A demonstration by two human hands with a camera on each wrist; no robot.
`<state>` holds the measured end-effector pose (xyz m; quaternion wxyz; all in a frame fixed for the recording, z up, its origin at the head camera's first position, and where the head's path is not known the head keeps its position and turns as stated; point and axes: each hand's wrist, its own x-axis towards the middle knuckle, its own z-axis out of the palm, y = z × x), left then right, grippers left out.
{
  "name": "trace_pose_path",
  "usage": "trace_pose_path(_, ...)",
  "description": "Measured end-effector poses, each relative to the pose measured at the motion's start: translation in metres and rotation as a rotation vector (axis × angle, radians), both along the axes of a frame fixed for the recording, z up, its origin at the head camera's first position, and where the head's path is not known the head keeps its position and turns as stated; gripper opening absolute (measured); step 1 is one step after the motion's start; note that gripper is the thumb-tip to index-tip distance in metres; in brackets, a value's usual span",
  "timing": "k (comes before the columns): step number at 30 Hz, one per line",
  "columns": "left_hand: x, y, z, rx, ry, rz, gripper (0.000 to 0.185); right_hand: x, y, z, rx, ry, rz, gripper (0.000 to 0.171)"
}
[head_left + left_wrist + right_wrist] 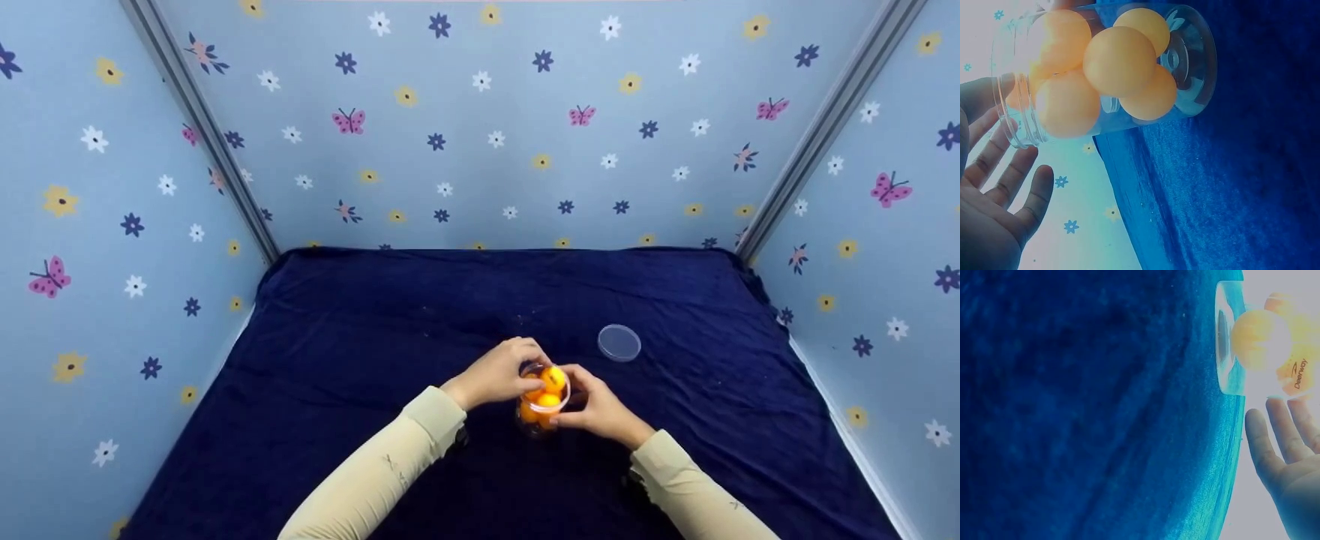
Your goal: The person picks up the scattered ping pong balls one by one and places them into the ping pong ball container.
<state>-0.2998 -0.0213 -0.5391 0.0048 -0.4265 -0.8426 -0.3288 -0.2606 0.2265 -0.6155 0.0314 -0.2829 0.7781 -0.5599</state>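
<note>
A clear jar (pixel 534 427) stands upright over the dark blue cloth, with several orange table tennis balls (pixel 1119 62) inside. Dark "Deerway" print shows on one ball (pixel 1300 377) in the right wrist view. My right hand (pixel 604 412) grips the jar from the right, thumb at the near side and fingers at the far side. From the left, my left hand (pixel 501 372) reaches over the rim. Its thumb dips into the mouth and pinches an orange table tennis ball (pixel 1018 97) there; the other fingers are spread along the rim in the left wrist view.
A clear round lid (pixel 619 343) lies on the cloth (pixel 375 322), beyond and to the right of the jar. Light blue walls (pixel 487 172) with flowers and butterflies enclose the back and both sides, with grey metal posts (pixel 210 142) at the corners.
</note>
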Motion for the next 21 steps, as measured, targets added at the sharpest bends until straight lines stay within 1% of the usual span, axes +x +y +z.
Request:
trace_pose_path(5,-0.002,-0.004,0.002,0.021,0.005,0.006,0.021,-0.002,0.001,0.000,0.000,0.007,0.019,0.074)
trace_pose_path(12,-0.005,-0.013,0.004,0.064,-0.005,0.034,0.021,-0.003,0.006,0.003,0.032,-0.004,0.023,0.081)
trace_pose_path(21,-0.009,-0.026,0.004,0.105,-0.012,0.088,0.024,-0.004,0.013,0.010,0.032,0.030,0.000,0.075)
